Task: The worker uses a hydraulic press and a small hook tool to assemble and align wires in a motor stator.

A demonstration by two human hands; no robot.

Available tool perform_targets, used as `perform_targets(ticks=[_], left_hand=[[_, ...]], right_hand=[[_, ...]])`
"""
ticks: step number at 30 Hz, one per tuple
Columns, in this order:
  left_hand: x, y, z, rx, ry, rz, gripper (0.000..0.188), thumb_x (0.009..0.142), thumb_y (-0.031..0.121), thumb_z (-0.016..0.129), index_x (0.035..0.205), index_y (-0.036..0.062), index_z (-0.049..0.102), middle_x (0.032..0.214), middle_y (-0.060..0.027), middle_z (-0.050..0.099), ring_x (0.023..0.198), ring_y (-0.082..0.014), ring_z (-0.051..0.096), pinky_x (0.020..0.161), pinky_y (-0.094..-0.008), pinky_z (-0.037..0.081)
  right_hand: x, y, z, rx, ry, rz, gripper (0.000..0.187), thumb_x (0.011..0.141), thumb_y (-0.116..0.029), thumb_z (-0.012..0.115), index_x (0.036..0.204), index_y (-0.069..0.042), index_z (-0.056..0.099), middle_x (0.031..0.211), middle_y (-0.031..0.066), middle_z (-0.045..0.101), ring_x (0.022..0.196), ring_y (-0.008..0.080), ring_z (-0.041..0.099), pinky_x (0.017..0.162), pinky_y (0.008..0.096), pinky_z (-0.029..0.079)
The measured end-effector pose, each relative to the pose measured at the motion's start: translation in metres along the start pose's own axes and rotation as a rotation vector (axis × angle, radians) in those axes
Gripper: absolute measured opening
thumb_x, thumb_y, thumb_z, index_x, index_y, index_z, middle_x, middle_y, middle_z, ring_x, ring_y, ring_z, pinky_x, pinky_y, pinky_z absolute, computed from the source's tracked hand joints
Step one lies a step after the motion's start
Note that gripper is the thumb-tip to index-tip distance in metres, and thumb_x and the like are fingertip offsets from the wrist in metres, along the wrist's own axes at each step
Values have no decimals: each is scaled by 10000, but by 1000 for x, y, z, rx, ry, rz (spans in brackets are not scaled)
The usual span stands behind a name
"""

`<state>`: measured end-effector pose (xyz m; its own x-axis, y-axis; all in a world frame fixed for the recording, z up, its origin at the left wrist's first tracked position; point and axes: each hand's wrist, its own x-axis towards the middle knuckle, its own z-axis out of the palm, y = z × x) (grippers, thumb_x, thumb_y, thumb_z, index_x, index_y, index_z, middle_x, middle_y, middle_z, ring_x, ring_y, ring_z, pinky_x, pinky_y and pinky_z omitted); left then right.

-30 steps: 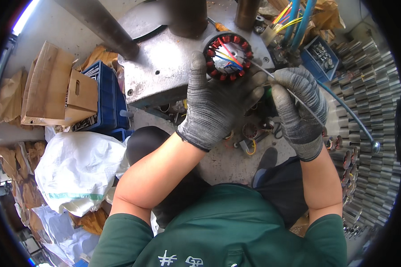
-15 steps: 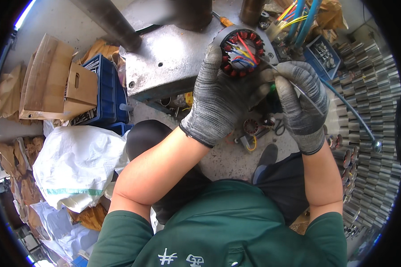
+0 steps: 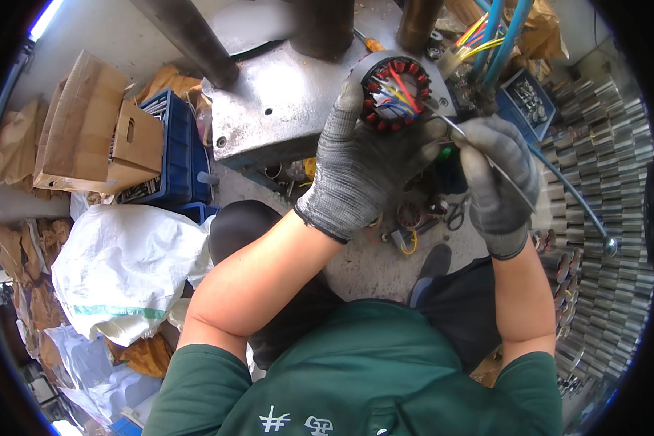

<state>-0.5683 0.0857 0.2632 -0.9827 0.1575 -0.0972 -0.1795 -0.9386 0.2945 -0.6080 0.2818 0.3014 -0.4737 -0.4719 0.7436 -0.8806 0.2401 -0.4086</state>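
Observation:
In my gloved left hand (image 3: 360, 156) is a motor stator (image 3: 359, 67), a grey metal ring with dark red copper windings round its inside. Red, blue, yellow and white lead wires (image 3: 397, 98) lie across its opening. The fingers of that hand wrap round the stator from the left and below. My gloved right hand (image 3: 498, 171) pinches a thin metal rod (image 3: 511, 185), whose far tip reaches the right edge of the windings. I cannot make out whether the tip touches a winding. The rod's other end sticks out below the right palm.
A metal press table (image 3: 269, 131) with dark columns stands ahead. A blue lever (image 3: 574, 187) with a ball end slants down at the right, beside stacked metal cores (image 3: 603, 145). At left are cardboard boxes (image 3: 76, 123), a blue crate (image 3: 173, 145) and a white sack (image 3: 123, 269). Scissors (image 3: 455, 216) lie below.
My right hand and the rod have dropped slightly, and the rod slants more steeply. The stator has shifted a little down, still in my left hand.

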Motion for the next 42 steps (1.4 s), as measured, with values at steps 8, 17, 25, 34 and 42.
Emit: perform_targets(ticks=[8,17,25,34,42], left_hand=[[1,9,-6,434,-47,295,917,691,233,976,1441,67,476,1291,-94,609,1223,-233,613,1059,-387,528],[-4,-12,-16,1268,-10,716,1163,541,-10,972,1514,87,342,1513,-124,469,1389,-267,520,1172,-424,466],[-9,-16,-17,1404,-160,770,1122,635,75,1005,1523,86,320,1500,-129,470,1354,-251,546,1128,-416,512],[-9,-19,-17,1463,-186,775,1115,627,83,1009,1507,89,325,1495,-137,471,1357,-265,546,1143,-426,492],[-12,-22,-13,1314,-138,674,1131,614,88,1014,1520,97,336,1511,-140,475,1374,-273,534,1163,-437,475]], right_hand=[[-6,-1,-25,524,215,113,197,983,-25,612,1170,6,665,1071,170,691,962,238,677,905,382,559],[-7,-9,-20,495,160,209,188,947,29,624,1123,-14,676,1053,139,702,951,212,677,886,359,558],[-10,-7,-27,352,37,148,214,938,30,616,1143,-10,665,1086,165,684,976,235,675,900,373,558],[-6,-3,-21,207,36,32,242,816,-17,753,1055,-18,714,964,164,706,833,326,711,749,400,579],[-4,-7,-11,34,52,-140,306,807,15,775,1100,-50,715,1002,146,711,850,316,712,740,399,587]])
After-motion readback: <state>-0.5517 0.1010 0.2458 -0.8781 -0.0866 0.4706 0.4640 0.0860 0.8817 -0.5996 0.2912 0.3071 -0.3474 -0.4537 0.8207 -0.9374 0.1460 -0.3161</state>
